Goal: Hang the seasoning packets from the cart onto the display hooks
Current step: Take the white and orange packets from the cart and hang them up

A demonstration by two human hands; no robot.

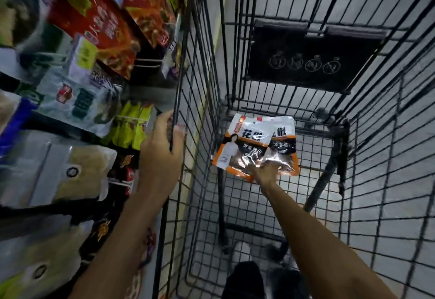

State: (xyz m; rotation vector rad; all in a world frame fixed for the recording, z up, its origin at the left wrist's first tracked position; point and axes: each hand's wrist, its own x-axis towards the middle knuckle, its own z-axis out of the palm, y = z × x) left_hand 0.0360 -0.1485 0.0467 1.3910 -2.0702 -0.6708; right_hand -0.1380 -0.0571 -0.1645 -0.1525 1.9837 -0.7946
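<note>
Two white, orange and black seasoning packets (249, 143) lie overlapped inside the black wire cart (367, 162), near its far end. My right hand (267, 173) reaches down into the cart and grips the packets at their near edge. My left hand (162, 148) holds the cart's left top rail, fingers curled over the wire. The display hooks (146, 63) stick out from the shelving on the left, hung with bagged goods.
Hanging packets fill the left: red bags (106, 28), green bags (131, 129), pale bags (70, 171). The cart's folded black child seat panel (306, 58) stands at its far end. Grey tiled floor shows through the wire. My feet (244, 277) are under the cart's near end.
</note>
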